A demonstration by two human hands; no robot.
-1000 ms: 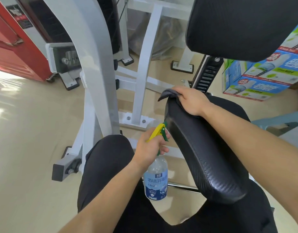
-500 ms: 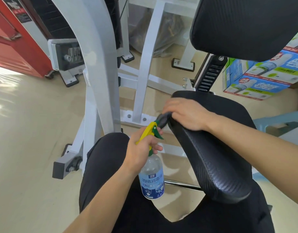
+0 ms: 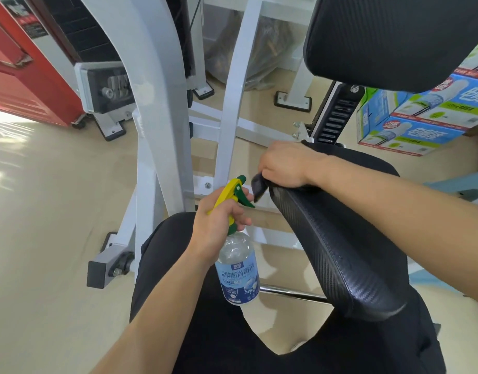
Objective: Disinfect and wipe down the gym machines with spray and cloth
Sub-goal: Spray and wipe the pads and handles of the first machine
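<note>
My left hand (image 3: 219, 225) is wrapped around the neck of the spray bottle (image 3: 239, 273), over my lap; its blue label reads 酒精消毒液. My right hand (image 3: 286, 166) presses a dark cloth (image 3: 258, 186) onto the seat pad's (image 3: 340, 252) near-left edge. Boxes (image 3: 421, 114) carry Chinese print I can't read.

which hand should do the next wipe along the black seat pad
Right. The right hand already presses the dark cloth on the seat pad, while the left hand is occupied holding the spray bottle.
</note>
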